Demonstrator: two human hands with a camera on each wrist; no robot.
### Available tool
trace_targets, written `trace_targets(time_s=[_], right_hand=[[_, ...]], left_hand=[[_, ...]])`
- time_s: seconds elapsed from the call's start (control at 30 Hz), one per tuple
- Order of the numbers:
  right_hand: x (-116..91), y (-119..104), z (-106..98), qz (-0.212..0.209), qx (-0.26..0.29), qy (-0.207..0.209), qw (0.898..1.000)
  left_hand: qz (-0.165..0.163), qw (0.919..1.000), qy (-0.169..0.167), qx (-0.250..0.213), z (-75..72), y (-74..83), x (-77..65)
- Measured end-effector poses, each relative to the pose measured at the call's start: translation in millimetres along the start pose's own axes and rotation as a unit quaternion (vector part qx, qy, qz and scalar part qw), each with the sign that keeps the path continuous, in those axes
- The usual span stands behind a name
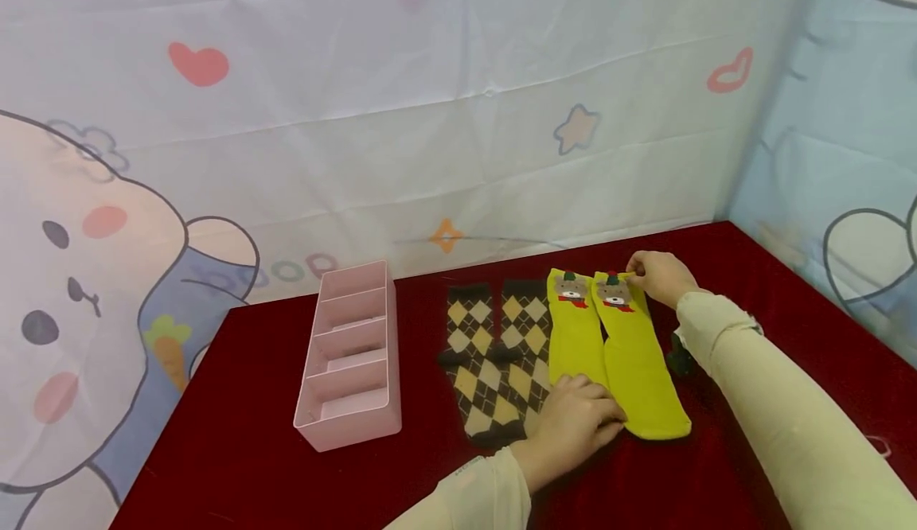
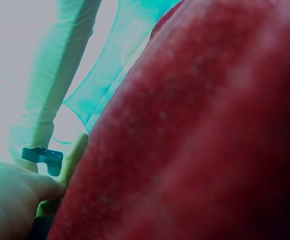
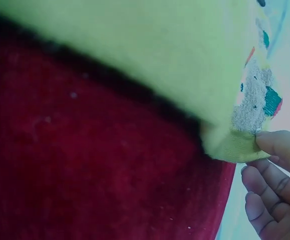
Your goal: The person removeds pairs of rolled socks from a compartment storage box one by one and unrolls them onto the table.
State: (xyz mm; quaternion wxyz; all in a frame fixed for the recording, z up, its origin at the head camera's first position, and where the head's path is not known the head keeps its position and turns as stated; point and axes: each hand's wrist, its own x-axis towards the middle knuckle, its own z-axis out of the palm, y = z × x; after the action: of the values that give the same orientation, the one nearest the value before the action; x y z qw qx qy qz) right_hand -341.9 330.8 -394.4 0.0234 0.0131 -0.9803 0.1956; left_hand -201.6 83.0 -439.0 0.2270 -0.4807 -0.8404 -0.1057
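Note:
My right hand [image 1: 662,275] pinches the cuff of a yellow sock [image 1: 637,363] with a bear face. In the right wrist view, thumb and forefinger hold the cuff's corner [image 3: 237,145]. Beside it lies a matching yellow sock [image 1: 576,339], its toe end hidden beneath my left hand [image 1: 573,422]. The left fingers bend down over that sock, the thumb side right at the other sock's edge; I cannot tell whether they grip the fabric. Left of these lie two argyle socks, one [image 1: 470,327] fully in view, the other [image 1: 526,323] partly behind my left hand.
A pink organizer box [image 1: 394,387] with several compartments stands at the left on the dark red cloth [image 1: 251,434]. A dark green item [image 1: 680,355] shows beside my right forearm. A printed fabric backdrop [image 1: 358,156] hangs behind the table and along its right side.

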Motion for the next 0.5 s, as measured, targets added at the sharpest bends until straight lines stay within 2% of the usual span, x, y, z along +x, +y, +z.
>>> trace_targets(time_s=[0.23, 0.5], right_hand=[[0.7, 6.7, 6.6, -0.002, -0.001, -0.012, 1.000], [-0.6, 3.7, 5.9, -0.006, -0.008, -0.029, 1.000]], left_hand=[[-0.004, 1.0000, -0.006, -0.006, -2.2, 2.1, -0.4], [-0.003, 0.9984, -0.050, -0.026, -11.6, -1.0, -1.6]])
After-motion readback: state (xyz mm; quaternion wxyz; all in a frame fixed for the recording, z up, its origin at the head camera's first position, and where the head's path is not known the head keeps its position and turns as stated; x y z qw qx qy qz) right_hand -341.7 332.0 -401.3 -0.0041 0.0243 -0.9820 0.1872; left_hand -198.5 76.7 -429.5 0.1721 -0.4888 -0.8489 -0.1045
